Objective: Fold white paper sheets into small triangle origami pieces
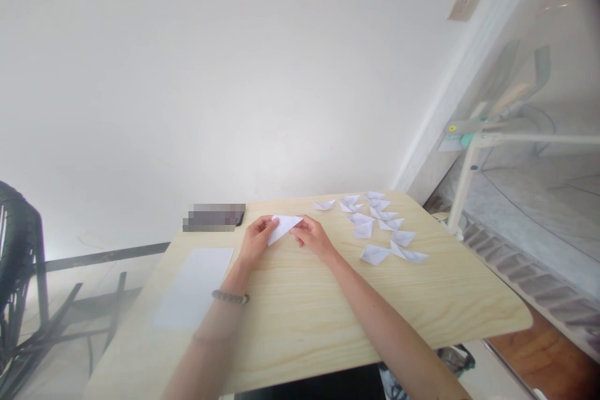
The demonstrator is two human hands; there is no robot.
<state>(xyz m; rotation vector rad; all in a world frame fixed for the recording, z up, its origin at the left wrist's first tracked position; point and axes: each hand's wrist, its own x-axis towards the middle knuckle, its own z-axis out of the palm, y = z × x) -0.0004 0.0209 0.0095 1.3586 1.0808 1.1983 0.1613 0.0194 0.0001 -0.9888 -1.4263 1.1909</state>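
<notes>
Between my two hands is a folded piece of white paper (284,226), roughly triangular, held just above the table. My left hand (257,239) pinches its left edge, thumb on top. At its right corner, the fingers of my right hand (311,236) are closed on it. Several small folded paper boats (375,254) stand in a loose group to the right of my hands. A flat stack or sheet of white paper (194,284) lies left of my left forearm, partly covered by it.
The pale wooden table (300,337) meets a white wall behind. A dark, pixelated flat object (213,217) lies at its back left. A white metal frame (464,187) stands beyond the right edge, and a black chair-like object (19,262) is at far left.
</notes>
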